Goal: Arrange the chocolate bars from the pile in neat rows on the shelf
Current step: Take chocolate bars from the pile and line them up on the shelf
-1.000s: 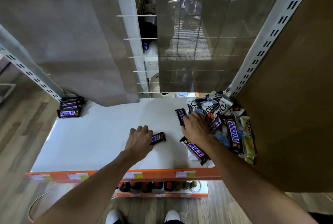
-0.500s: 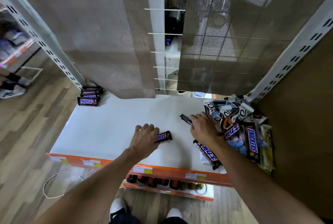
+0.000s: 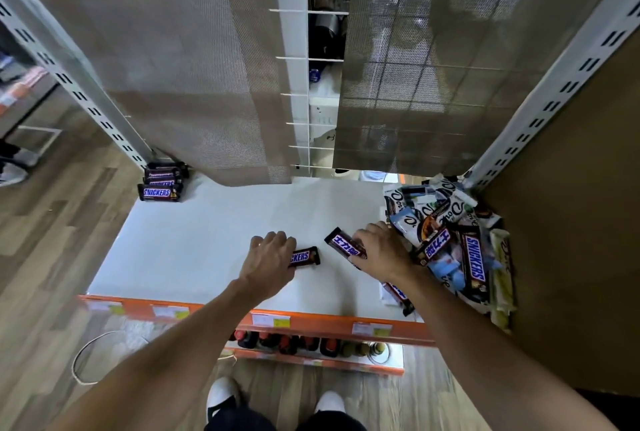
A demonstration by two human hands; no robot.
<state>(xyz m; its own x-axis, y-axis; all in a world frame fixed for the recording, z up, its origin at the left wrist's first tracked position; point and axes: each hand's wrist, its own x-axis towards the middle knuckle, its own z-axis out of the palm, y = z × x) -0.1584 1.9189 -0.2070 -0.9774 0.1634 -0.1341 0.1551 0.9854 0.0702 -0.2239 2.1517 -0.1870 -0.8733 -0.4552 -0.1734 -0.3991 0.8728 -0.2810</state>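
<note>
On the white shelf (image 3: pixel 194 243), my left hand (image 3: pixel 268 257) grips one end of a brown Snickers bar (image 3: pixel 306 256) lying flat near the middle. My right hand (image 3: pixel 381 250) holds a second brown bar (image 3: pixel 345 247) with blue lettering, its free end pointing to the back left. A jumbled pile of chocolate bars (image 3: pixel 450 243), brown Snickers and white Dove wrappers, fills the shelf's right end. A neat stack of Snickers bars (image 3: pixel 161 183) sits in the back left corner.
Another brown bar (image 3: pixel 398 295) lies under my right forearm near the orange front edge (image 3: pixel 311 321). Grey mesh panels (image 3: pixel 173 67) form the back. A brown board (image 3: pixel 571 222) walls the right side. Bottles (image 3: pixel 287 344) stand on the lower shelf.
My right hand has drawn a bar out of the pile and turned it flat, label up, a little leftward. My left hand stays on its Snickers bar. The camera tilted.
</note>
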